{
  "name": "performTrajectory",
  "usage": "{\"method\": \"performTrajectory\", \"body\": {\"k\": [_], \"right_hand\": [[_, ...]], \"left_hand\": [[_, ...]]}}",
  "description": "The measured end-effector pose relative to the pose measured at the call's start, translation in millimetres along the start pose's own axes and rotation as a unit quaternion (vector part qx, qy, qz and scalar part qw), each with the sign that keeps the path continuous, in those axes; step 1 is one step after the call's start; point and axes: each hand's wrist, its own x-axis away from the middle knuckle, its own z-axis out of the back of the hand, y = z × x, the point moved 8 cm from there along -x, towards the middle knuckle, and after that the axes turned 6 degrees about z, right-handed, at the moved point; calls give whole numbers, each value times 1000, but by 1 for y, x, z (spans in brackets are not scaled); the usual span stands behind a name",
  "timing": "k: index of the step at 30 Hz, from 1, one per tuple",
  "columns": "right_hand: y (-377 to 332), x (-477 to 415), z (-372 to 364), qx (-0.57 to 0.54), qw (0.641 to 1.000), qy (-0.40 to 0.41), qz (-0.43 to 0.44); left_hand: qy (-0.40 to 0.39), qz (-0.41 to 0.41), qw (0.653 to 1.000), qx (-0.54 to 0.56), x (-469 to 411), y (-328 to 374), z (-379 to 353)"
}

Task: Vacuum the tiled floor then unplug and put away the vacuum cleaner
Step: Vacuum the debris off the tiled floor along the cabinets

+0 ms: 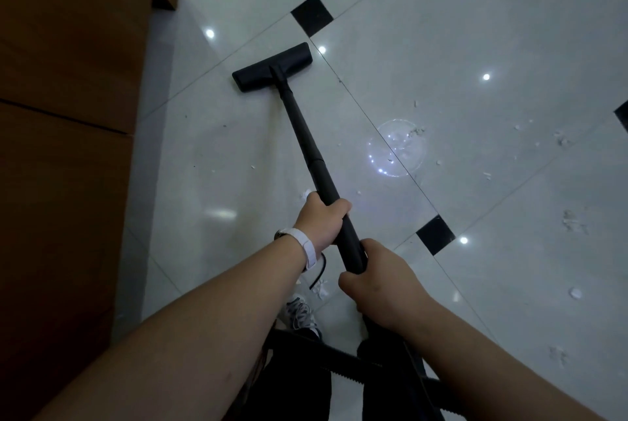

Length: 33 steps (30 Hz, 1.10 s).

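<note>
A black vacuum wand (306, 135) slants from my hands up to its flat floor head (272, 67), which lies on the glossy white tiled floor (475, 30) near a black inset tile. My left hand (323, 220) grips the wand midway, a white band on its wrist. Lower down, my right hand (377, 281) grips the wand's end. A ribbed black hose (339, 356) runs across the bottom of the view. White crumbs and scraps (571, 220) lie scattered on the tiles to the right.
A brown wooden cabinet (68, 115) fills the left side, close to the floor head. A thin black cord (321, 269) hangs below my left wrist. My shoe (299, 312) shows between my arms. Ceiling lights reflect in the tiles.
</note>
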Motion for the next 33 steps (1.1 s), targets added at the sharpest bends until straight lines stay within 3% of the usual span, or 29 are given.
{"method": "performTrajectory", "body": {"k": [11,17,33], "right_hand": [[-6,-10,7,63,996,-57,39],[30,-2,17,-7,990,-137,-11],[109,11,67,166,976,-131,48]], "left_hand": [[63,3,996,59,3,-8,12],[113,11,988,105,9,-28,-17],[132,21,964,232,28,-62,-113]]}}
